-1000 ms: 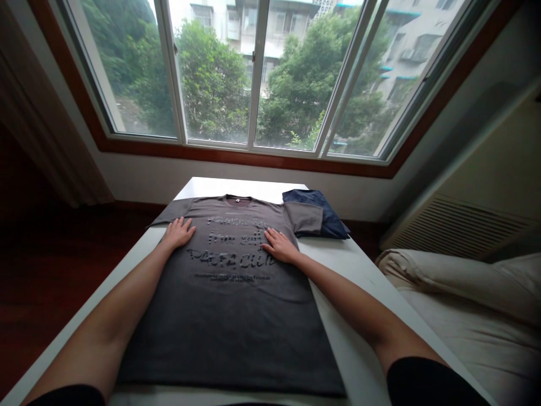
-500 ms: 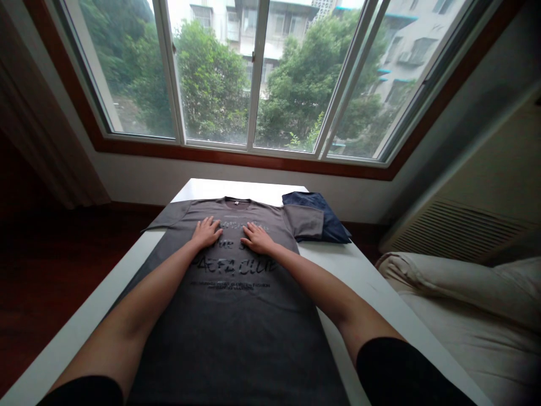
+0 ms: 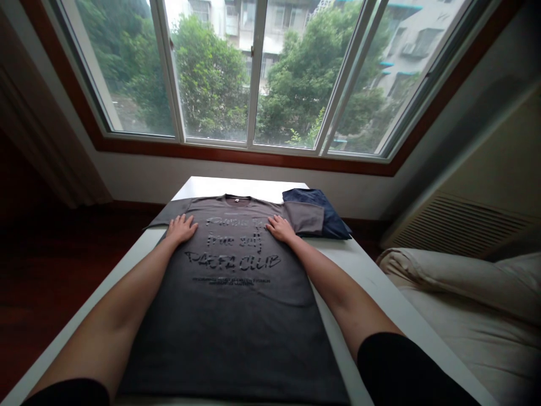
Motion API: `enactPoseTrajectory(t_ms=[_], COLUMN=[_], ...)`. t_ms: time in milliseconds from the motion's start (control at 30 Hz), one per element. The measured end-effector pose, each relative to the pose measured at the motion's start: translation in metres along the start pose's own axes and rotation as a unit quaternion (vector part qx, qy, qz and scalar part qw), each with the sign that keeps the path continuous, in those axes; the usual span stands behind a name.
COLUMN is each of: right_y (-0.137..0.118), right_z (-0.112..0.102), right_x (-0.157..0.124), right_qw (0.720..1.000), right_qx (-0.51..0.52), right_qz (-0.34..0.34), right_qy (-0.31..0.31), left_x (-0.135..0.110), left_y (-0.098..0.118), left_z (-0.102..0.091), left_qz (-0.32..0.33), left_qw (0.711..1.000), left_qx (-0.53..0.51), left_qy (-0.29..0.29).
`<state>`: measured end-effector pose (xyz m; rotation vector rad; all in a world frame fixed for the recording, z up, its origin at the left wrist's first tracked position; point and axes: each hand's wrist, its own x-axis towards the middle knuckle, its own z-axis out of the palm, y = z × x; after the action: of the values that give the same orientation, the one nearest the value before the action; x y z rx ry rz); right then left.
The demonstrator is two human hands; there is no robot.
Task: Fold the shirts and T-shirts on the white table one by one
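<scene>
Clasping nothing, fingers apart, left hand [image 3: 182, 228] and right hand [image 3: 280, 228] rest at eleven and one o'clock on the shirt [image 3: 236, 338], spread over the table [image 3: 347, 256], having parted from mid-chest, leaving its print [image 3: 230, 262] uncovered, apparently smoothed.

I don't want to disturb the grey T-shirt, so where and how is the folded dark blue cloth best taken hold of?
Probably by the right edge of the folded dark blue cloth, coming from the right, fingers beneath and thumb on top. That side seems to reach slightly past the white table's edge, while the grey T-shirt's sleeve lies over its near left part.
</scene>
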<state>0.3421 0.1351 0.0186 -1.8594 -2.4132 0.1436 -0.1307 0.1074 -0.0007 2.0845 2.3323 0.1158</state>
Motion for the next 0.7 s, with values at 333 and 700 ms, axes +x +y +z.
enactPoseTrajectory(t_ms=[333, 700], right_y=[-0.103, -0.024], right_z=[0.010, -0.002], right_x=[-0.083, -0.120], right_qw=[0.973, 0.988], right_qx=[0.021, 0.018], right_qz=[-0.231, -0.151], right_qy=[0.014, -0.001], left_x=[-0.098, -0.135], left_y=[0.106, 0.027], left_z=[-0.012, -0.017], left_qz=[0.242, 0.153], left_qw=[0.970, 0.988], left_qx=[-0.035, -0.019], left_qy=[0.003, -0.026])
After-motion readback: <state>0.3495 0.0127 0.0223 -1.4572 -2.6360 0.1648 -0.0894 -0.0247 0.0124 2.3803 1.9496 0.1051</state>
